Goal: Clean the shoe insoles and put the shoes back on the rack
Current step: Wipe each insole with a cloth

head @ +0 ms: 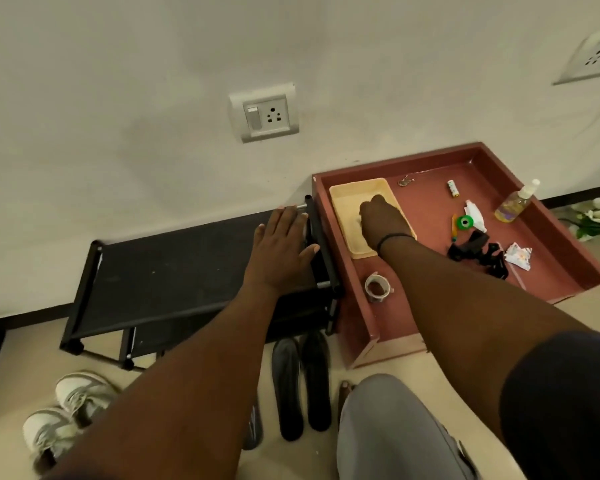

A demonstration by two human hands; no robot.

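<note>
left hand (284, 244) flat, fingers straight and together, on rack (174, 271) top at its right edge | right hand (383, 221) in tub (357, 192) in tray (465, 237) left side, fingers curled down, grip hidden | insoles (300, 382) on floor before rack | shoes (70, 414) on floor, left | no readable writing

Head view, steeply down, near floor

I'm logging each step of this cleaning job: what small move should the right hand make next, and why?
Probably lift the right hand out of the yellow tray with the pale thing it seems to grip, towards the two dark insoles on the floor; they lie bare beside the shoes.
</note>
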